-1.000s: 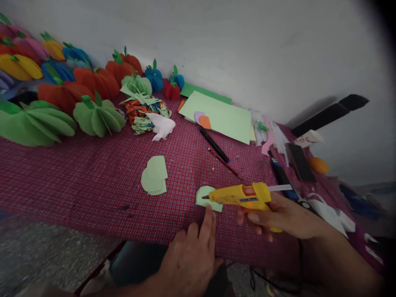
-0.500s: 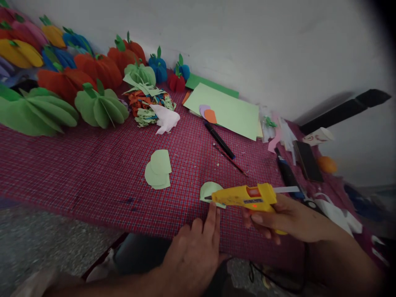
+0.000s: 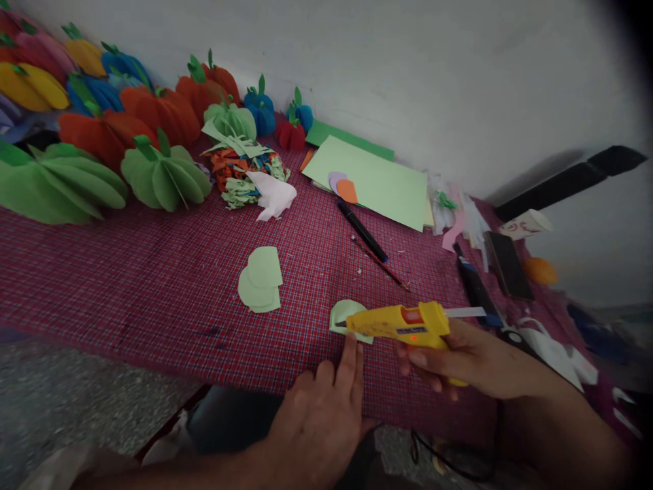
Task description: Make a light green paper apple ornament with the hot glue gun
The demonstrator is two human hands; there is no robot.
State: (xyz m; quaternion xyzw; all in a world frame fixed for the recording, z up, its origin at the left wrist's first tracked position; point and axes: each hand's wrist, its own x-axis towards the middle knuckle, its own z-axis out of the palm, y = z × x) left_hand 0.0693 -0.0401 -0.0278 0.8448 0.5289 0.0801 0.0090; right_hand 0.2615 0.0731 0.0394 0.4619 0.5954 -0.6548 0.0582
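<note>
A yellow hot glue gun point(image 3: 403, 322) with a red light on its side is gripped in my right hand point(image 3: 474, 357). Its black nozzle points left and meets a small pale green paper cutout point(image 3: 348, 309) near the table's front edge. My left hand point(image 3: 321, 408) lies palm down, two fingers stretched out so that their tips press the cutout's lower edge. The gun hides part of that cutout. Further left, overlapping pale green cutouts point(image 3: 261, 278) rest on the checked cloth point(image 3: 178, 292).
Folded paper pumpkins point(image 3: 166, 178) line the back left, beside a heap of paper scraps point(image 3: 247, 170). Behind my hands lie a black marker point(image 3: 362, 230), a thin pencil point(image 3: 381, 264) and paper sheets point(image 3: 377, 178). A phone point(image 3: 509, 265) and paper cup point(image 3: 526, 224) are at right.
The glue gun's tip has slid slightly left along the pale green cutout, my right hand going with it. My left hand keeps its place.
</note>
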